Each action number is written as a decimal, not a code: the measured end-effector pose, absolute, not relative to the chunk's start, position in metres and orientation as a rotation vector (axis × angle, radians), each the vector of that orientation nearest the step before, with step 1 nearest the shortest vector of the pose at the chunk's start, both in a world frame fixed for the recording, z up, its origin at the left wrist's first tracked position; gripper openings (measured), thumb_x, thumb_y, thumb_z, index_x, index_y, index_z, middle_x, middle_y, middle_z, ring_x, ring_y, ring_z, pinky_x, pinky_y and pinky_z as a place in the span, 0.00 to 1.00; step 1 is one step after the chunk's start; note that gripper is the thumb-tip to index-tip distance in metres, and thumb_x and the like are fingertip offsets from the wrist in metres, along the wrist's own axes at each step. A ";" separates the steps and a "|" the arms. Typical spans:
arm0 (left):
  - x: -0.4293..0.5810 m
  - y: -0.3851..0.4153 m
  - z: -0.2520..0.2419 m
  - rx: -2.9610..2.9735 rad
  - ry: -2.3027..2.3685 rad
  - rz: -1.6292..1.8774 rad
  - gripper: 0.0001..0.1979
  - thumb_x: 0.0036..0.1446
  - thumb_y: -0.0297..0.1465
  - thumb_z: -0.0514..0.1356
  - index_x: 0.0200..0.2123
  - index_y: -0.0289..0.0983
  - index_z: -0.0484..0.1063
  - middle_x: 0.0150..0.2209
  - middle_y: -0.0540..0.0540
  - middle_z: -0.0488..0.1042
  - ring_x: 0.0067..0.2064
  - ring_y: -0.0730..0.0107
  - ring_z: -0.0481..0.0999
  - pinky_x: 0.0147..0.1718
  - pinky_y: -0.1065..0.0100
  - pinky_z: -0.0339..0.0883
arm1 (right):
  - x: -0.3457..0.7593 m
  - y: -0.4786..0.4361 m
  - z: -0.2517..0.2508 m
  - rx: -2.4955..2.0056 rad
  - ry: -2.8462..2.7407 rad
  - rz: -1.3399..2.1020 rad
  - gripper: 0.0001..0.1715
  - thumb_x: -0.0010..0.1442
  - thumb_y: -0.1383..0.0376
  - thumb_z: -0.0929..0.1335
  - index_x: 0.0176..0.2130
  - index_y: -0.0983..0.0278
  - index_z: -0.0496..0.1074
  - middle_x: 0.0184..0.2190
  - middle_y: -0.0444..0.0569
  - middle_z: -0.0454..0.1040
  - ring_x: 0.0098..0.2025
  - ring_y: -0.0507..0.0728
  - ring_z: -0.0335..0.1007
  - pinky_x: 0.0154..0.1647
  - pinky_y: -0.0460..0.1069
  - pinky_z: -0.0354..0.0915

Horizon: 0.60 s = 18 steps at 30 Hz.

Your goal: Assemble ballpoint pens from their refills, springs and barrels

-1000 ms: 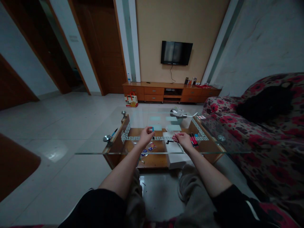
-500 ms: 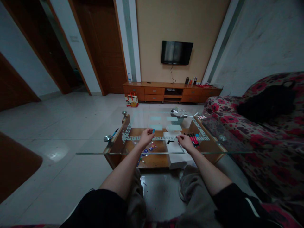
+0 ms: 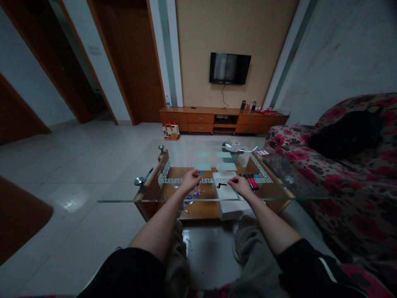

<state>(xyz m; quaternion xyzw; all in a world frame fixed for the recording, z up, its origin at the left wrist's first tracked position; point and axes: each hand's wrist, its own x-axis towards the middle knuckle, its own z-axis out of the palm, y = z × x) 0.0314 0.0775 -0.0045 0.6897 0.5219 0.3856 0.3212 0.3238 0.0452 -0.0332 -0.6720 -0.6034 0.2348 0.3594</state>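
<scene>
My left hand (image 3: 191,180) is closed in a pinch around a small, slim blue piece (image 3: 201,173), with a dark part showing below the fingers; its exact kind is too small to make out. Close to the right end of some small black parts (image 3: 221,185) on the glass tabletop, my right hand (image 3: 238,183) has its thumb and fingertips pressed together. Whatever those fingertips may hold is hidden. A blue-and-black pen (image 3: 148,176) lies on the glass at the left.
Beneath the glass tabletop (image 3: 118,200), the wooden shelf holds a white box (image 3: 231,207), red-and-black markers (image 3: 252,182) and a clear plastic bag (image 3: 194,195). A bin (image 3: 232,156) stands behind the table. The flowered sofa (image 3: 294,157) is at the right.
My right hand has shifted slightly left, closer to the black parts. The blue piece in my left hand now shows more upright and longer above the fingers.
</scene>
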 end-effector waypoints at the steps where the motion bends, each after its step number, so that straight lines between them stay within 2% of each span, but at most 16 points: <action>1: 0.031 0.077 -0.005 1.861 1.391 0.988 0.15 0.53 0.29 0.61 0.45 0.34 0.77 0.31 0.45 0.78 0.29 0.69 0.76 0.30 0.70 0.69 | 0.325 0.045 -0.033 -1.742 -1.586 0.583 0.06 0.53 0.63 0.73 0.30 0.65 0.79 0.29 0.50 0.80 0.34 0.57 0.76 0.35 0.47 0.68; 7: 0.025 0.075 -0.008 2.198 1.437 0.768 0.09 0.49 0.23 0.62 0.36 0.35 0.78 0.32 0.44 0.78 0.37 0.63 0.76 0.41 0.65 0.68 | 0.324 0.043 -0.035 -1.827 -1.690 0.518 0.06 0.51 0.65 0.74 0.32 0.65 0.80 0.30 0.50 0.81 0.34 0.57 0.76 0.34 0.47 0.66; 14: 0.026 0.072 -0.011 2.437 1.412 0.533 0.18 0.47 0.17 0.58 0.40 0.37 0.78 0.40 0.43 0.77 0.44 0.62 0.75 0.44 0.68 0.67 | 0.318 0.042 -0.034 -1.882 -1.792 0.467 0.05 0.53 0.68 0.73 0.33 0.65 0.80 0.31 0.50 0.81 0.34 0.55 0.77 0.37 0.45 0.65; 18: 0.029 0.073 -0.010 2.508 1.380 0.442 0.18 0.48 0.16 0.57 0.39 0.37 0.78 0.41 0.42 0.76 0.44 0.63 0.75 0.44 0.68 0.67 | 0.317 0.042 -0.032 -1.910 -1.842 0.425 0.05 0.54 0.68 0.73 0.34 0.64 0.81 0.33 0.50 0.81 0.35 0.55 0.77 0.38 0.45 0.65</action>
